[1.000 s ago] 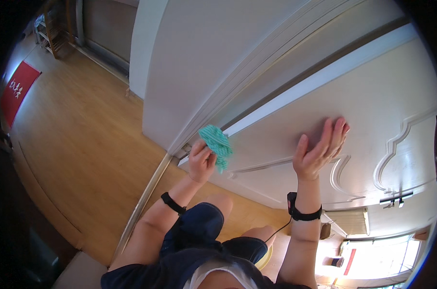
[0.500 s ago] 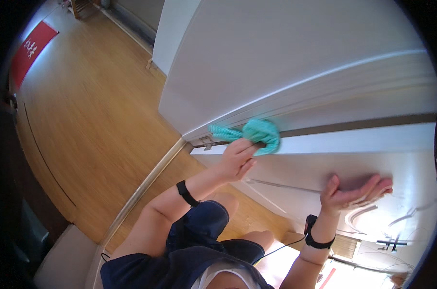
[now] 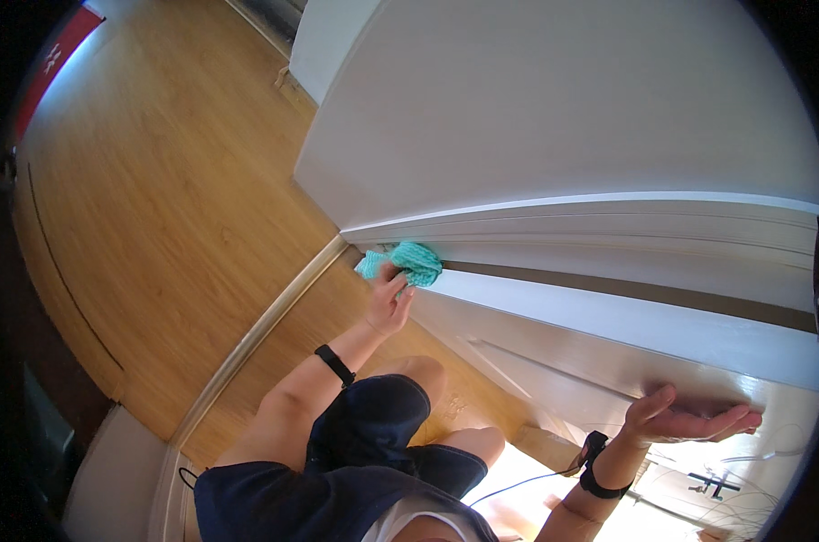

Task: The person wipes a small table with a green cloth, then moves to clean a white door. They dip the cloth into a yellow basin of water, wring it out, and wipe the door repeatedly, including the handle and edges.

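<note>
My left hand [image 3: 390, 305] is closed on a bunched turquoise cloth [image 3: 418, 263]. The cloth is pressed against the hinge-side edge of a white door [image 3: 536, 348], down near the floor, and covers the hinge area there. Fingers outstretched, my right hand [image 3: 689, 420] rests against the broad face of that door. Between the door's edge and the white frame [image 3: 608, 217] runs a dark gap [image 3: 662, 296].
A light metal threshold strip [image 3: 269, 327] crosses the wooden floor [image 3: 174, 181] on the left. A red mat [image 3: 57, 63] shows at the far left. On my right wrist sits a strapped device [image 3: 595, 461] with a cable.
My left hand and the cloth have slid left and down along the door edge toward its lower end. My right hand, still spread on the door, appears slightly lower and further right.
</note>
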Tool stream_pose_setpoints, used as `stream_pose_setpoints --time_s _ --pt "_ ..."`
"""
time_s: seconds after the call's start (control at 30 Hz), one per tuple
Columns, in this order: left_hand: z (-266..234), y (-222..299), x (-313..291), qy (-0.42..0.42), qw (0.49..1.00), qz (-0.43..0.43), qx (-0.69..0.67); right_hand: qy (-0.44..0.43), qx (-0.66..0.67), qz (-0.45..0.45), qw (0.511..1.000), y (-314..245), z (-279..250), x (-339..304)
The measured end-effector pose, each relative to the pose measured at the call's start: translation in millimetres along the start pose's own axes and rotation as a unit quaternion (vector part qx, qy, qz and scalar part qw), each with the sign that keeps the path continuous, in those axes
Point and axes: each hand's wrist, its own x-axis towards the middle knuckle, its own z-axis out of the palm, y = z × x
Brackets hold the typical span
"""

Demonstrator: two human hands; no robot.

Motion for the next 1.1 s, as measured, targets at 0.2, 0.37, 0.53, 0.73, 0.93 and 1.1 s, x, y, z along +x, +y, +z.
stream_pose_setpoints --time_s 0.2,0.37,0.53,0.73,0.93,1.1 --pt "-15.2 -44.9 -27.6 -0.012 0.997 -0.011 0.080 0.005 0.005 0.011 1.000 -1.2 1.7 1.1" --pt "-50.0 -104.6 -59.8 -0.054 0.959 -0.231 0.155 -0.001 0.005 0.003 1.000 -0.1 2.0 -1.6" --pt "-64.4 -157.7 -53.8 -0.091 0.930 -0.272 0.229 -0.007 0.004 -0.007 1.000 2.4 1.5 -2.4" --pt "-39.4 -136.2 -56.0 0.019 0.939 -0.337 0.063 0.002 0.013 0.001 1.000 1.1 3.0 -2.7" --pt "-41.8 -77.6 -51.4 -0.030 0.981 -0.191 0.025 0.002 -0.010 0.006 1.000 -0.5 -0.7 0.9" --pt "-67.4 -97.2 -20.6 -0.192 0.933 -0.178 0.247 0.010 0.009 0.012 1.000 -0.8 2.1 0.8"
